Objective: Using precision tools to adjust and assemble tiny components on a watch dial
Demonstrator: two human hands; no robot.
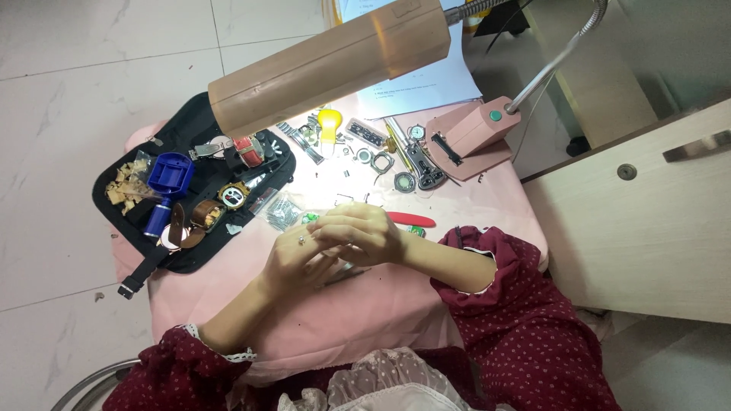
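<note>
My left hand (292, 264) and my right hand (364, 233) meet over the middle of the pink table (381, 304), under the lamp's light. The right hand's fingers curl over the left hand's fingertips. Whatever lies between them is hidden. A ring sits on a left finger. A thin grey metal tool (349, 275) pokes out beneath the hands; whether a hand grips it I cannot tell. Just behind the hands lie a red-handled tool (412, 220) and a clear bag of small metal parts (283, 212).
A black tool pouch (190, 114) at the left holds a blue watch tool (169, 176), watches and straps. Watch cases, bands and a yellow tool (329, 122) lie at the back. A pink desk lamp (327, 65) hangs overhead, its base (468, 137) at the back right. A wooden cabinet (647, 221) stands to the right.
</note>
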